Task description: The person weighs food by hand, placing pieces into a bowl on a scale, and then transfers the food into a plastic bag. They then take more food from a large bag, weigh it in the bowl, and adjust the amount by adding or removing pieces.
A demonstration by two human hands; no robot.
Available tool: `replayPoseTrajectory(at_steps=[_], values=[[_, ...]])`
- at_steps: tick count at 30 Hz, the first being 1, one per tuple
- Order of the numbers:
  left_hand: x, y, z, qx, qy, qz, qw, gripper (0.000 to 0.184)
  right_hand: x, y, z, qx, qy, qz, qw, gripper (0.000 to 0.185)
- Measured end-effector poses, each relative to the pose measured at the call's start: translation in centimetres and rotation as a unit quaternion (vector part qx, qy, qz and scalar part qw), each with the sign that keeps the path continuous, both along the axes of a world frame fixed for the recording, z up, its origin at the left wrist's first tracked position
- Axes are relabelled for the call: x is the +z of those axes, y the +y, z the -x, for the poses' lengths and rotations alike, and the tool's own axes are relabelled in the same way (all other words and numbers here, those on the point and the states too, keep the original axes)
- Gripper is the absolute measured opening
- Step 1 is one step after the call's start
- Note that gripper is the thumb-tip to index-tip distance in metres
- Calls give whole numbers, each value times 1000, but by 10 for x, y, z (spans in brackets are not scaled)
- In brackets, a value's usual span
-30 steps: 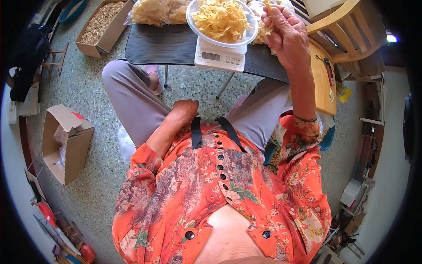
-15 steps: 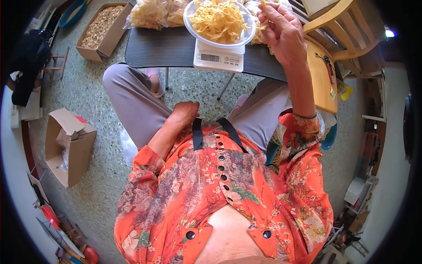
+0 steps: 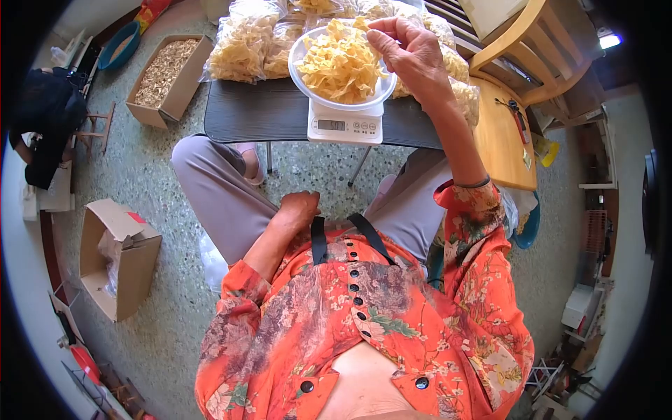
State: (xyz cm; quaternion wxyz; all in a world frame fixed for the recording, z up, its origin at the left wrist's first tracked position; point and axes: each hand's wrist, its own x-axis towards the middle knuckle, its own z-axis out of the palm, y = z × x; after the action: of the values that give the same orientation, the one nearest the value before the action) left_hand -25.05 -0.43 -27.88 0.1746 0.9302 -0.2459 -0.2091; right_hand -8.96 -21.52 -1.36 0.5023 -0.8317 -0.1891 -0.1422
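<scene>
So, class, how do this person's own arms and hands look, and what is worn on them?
The left hand and right hand show no gloves. The orange-red sleeves carry a floral print and end on the forearms. A thin dark band circles the right forearm by the sleeve's edge; none shows on the left.

The orange shirt (image 3: pixel 399 297) has flowers (image 3: pixel 500 357) and round black buttons (image 3: pixel 358 302); the pants (image 3: pixel 227 192) are gray, the wristband (image 3: pixel 480 182) dark.
</scene>
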Motion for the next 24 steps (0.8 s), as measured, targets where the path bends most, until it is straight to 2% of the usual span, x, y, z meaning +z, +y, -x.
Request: replayPoseTrajectory(at_steps=[2,4,6,8,12,16,18,20,22,24], values=[[-3,0,1,-1,-2,7,1000,32,3,4,3,-18,1,24,1000,25],[0,-2,1,0,2,0,1000,32,15,15,11,-70,-50,68,994,18],[0,-2,2,2,8,-7,1000,32,18,17,13,-92,-5,77,993,17],[-3,-1,2,-9,-43,5,999,33,14,17,9,-104,-35,123,986,16],[-7,0,2,-3,-35,9,999,32,10,13,9,-72,-74,121,987,15],[-11,2,1,-10,-32,8,999,31,18,4,41,-152,-19,66,986,12],[-18,1,3,2,-19,9,1000,31,-12,-37,41,-137,-197,93,966,21],[-16,1,1,-2,-24,0,1000,32,-26,-70,69,-191,-195,54,960,17],[-14,2,1,5,3,4,1000,28,-53,-120,95,-285,-160,75,942,18],[-16,2,1,-3,3,5,1000,26,-91,-180,122,-367,-157,147,905,27]])
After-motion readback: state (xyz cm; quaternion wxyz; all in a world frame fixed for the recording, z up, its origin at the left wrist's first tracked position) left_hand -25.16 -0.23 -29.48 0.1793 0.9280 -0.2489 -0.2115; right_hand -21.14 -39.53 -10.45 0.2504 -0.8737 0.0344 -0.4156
